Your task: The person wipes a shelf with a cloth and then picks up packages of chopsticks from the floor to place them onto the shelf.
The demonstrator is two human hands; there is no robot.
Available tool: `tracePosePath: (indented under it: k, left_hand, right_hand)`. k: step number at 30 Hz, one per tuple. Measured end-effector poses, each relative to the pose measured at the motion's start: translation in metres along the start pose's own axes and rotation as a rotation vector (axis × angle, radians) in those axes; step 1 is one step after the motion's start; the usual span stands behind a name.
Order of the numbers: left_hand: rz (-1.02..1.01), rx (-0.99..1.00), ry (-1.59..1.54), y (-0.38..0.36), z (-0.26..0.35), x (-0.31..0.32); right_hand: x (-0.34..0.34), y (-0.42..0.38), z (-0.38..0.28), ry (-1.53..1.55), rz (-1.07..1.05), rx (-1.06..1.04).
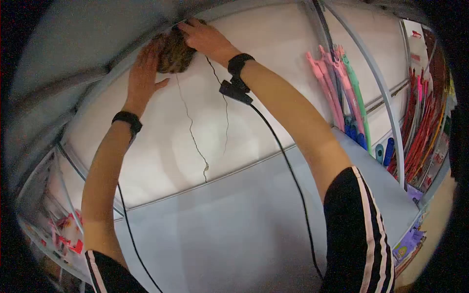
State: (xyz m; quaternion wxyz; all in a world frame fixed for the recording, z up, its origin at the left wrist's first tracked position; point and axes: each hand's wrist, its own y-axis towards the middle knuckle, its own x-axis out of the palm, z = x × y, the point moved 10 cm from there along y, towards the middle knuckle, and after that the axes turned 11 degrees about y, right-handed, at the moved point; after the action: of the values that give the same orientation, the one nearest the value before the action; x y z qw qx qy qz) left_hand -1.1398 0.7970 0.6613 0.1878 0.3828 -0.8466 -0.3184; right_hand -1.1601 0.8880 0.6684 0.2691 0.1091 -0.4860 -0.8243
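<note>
A brown, rough-textured bundle [177, 54] is up against the white panel near the top of the view. My right hand [207, 40] is at its upper right side, fingers curled over its edge; what they pinch is too small to name. Along the bundle's left side lies my left hand [145, 73], its fingers pointing up and its thumb spread away. Two thin dark strands [189, 122] hang below the bundle over the white panel [156, 141]. Both wrists wear black bands, and a black cable with a connector [235, 93] runs from the right one.
Pink and green long-handled items [326, 80] hang at the right, with blue ends low down. Farther right are many red strands [422, 122]. A curved metal frame bar [378, 73] crosses there. Red and white packages [68, 234] show at lower left, purple packages [409, 243] at lower right.
</note>
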Motion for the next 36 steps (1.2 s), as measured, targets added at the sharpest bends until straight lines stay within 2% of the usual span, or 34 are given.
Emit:
tracePosePath:
  k: [1,3,7,9,10,12,14,16,18,20,21,24,25,27,28,30,32,34,36]
  left_hand:
    - [0.0,0.012,0.007,-0.003,-0.002,-0.002]
    - [-0.01,0.091,0.2,-0.004,-0.003,-0.004]
    - [0.072,0.077,0.073,0.006,0.006,-0.01]
    - [0.128,0.1,0.155,0.017,0.021,-0.029]
    - [0.13,0.102,0.158,0.023,0.028,-0.034]
    - [0.085,-0.001,-0.082,0.038,0.031,-0.038]
    - [0.099,0.005,-0.081,0.054,0.041,-0.044]
    - [0.108,-0.001,-0.09,0.059,0.046,-0.048]
    - [0.16,-0.039,-0.088,0.056,0.046,-0.052]
    - [0.089,-0.032,-0.145,0.057,0.044,-0.041]
    - [0.033,-0.014,-0.187,0.06,0.044,-0.033]
    - [0.143,-0.013,-0.025,0.046,0.036,-0.03]
    - [0.159,-0.014,-0.022,0.043,0.03,-0.036]
    - [0.109,0.084,-0.061,0.038,0.03,-0.037]
    - [0.143,0.09,-0.142,0.039,0.028,-0.041]
    - [0.147,0.067,-0.159,0.036,0.027,-0.041]
    - [0.135,0.055,-0.178,0.04,0.03,-0.039]
    - [0.264,0.11,-0.238,0.043,0.04,-0.048]
    - [0.24,0.108,-0.24,0.051,0.057,-0.063]
  right_hand:
    - [0.002,-0.002,0.006,0.003,0.004,0.013]
    - [-0.001,-0.005,0.012,-0.056,0.081,-0.112]
    - [-0.012,-0.026,0.064,-0.021,0.032,0.004]
    - [-0.029,-0.037,0.07,-0.14,0.159,-0.121]
    - [-0.033,-0.042,0.078,-0.142,0.162,-0.118]
    - [-0.017,-0.051,0.107,0.012,-0.08,-0.012]
    - [-0.032,-0.067,0.124,-0.139,-0.095,-0.041]
    - [-0.039,-0.077,0.168,-0.032,-0.062,0.305]
    - [-0.039,-0.074,0.169,-0.081,-0.029,0.294]
    - [-0.037,-0.073,0.163,-0.139,-0.002,0.273]
    - [-0.029,-0.068,0.153,-0.134,-0.096,0.297]
    - [-0.004,-0.052,0.131,-0.124,-0.343,0.392]
    - [0.006,-0.054,0.134,-0.138,-0.334,0.397]
    - [-0.014,-0.048,0.111,-0.038,-0.006,0.165]
    - [-0.02,-0.048,0.118,-0.049,0.007,0.172]
    - [-0.026,-0.053,0.111,0.011,0.028,0.047]
    - [-0.026,-0.062,0.133,0.012,0.051,0.099]
    - [-0.019,-0.083,0.164,0.029,0.07,0.161]
    - [-0.012,-0.107,0.201,0.023,0.073,0.259]
